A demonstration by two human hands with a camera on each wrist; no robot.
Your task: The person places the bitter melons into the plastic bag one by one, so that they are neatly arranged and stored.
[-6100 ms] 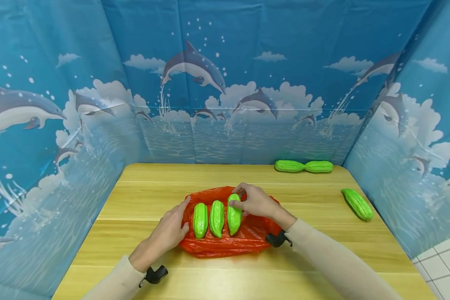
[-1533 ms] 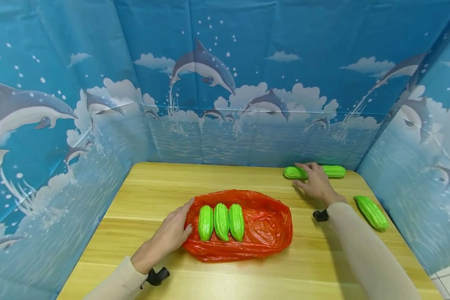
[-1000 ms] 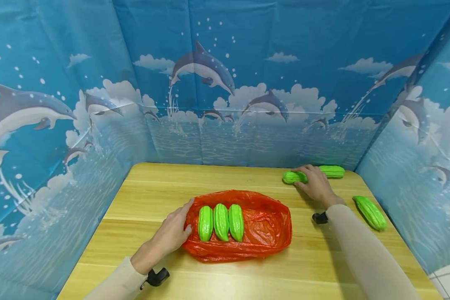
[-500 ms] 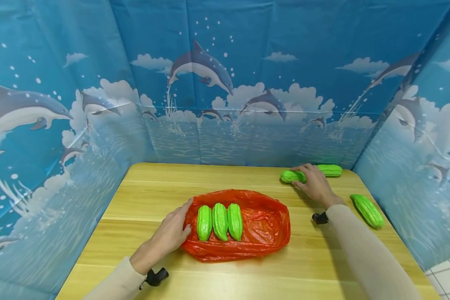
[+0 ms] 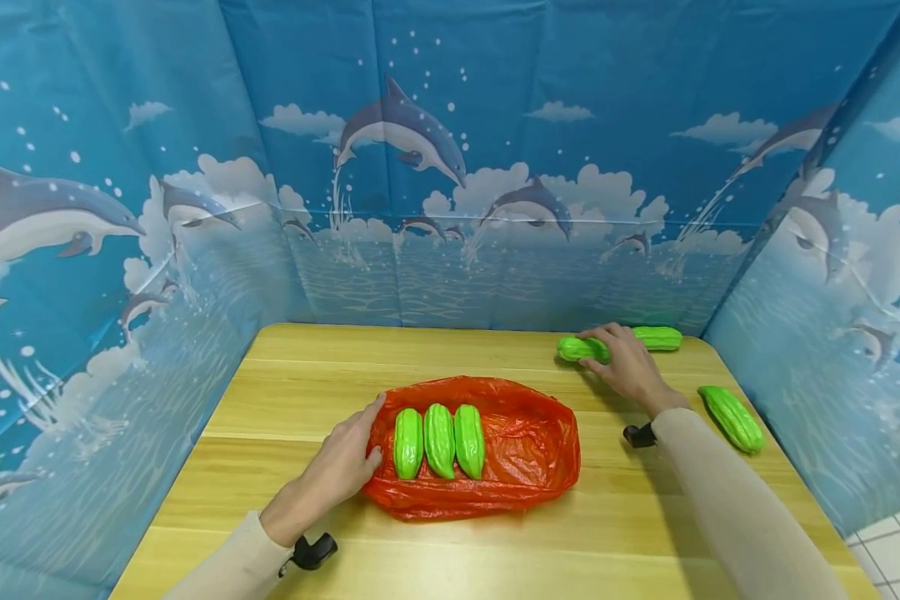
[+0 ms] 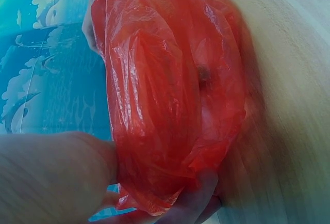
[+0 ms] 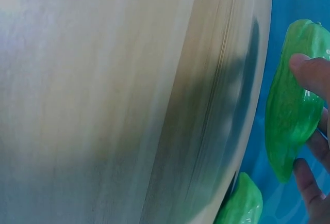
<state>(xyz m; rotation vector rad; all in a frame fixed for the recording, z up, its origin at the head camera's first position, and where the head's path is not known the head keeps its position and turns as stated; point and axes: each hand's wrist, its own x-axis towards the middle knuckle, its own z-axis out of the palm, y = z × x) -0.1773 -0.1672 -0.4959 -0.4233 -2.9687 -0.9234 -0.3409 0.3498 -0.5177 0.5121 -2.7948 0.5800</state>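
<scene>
The person's right hand (image 5: 624, 364) pinches a ridged green gourd (image 5: 573, 348) near the back edge of a wooden table, toward the right. The right wrist view shows the thumb on one side of this gourd and fingertips on the other; whether the gourd touches the table is hard to tell. Just to the right of the hand, along the same edge, lies a second gourd (image 5: 660, 337), its near end hidden behind the hand.

The left hand (image 5: 333, 462) rests at the left end of a crinkled red plastic bag (image 5: 528, 454), thumb and forefinger spread apart against its rim; the other fingers are partly hidden.

The bag lies in the middle of the table, spread into a shallow oval. In its left half, three green gourds (image 5: 439, 442) lie side by side, pointing toward and away from the person.

A further gourd (image 5: 732, 418) lies at a slant near the table's right edge. Both arms wear pale sleeves (image 5: 225, 558). Around the pale wooden table (image 5: 292, 371) hangs a blue curtain (image 5: 457, 275) printed with leaping dolphins, clouds and sea, and white tiles (image 5: 896, 546) show at the lower right.
</scene>
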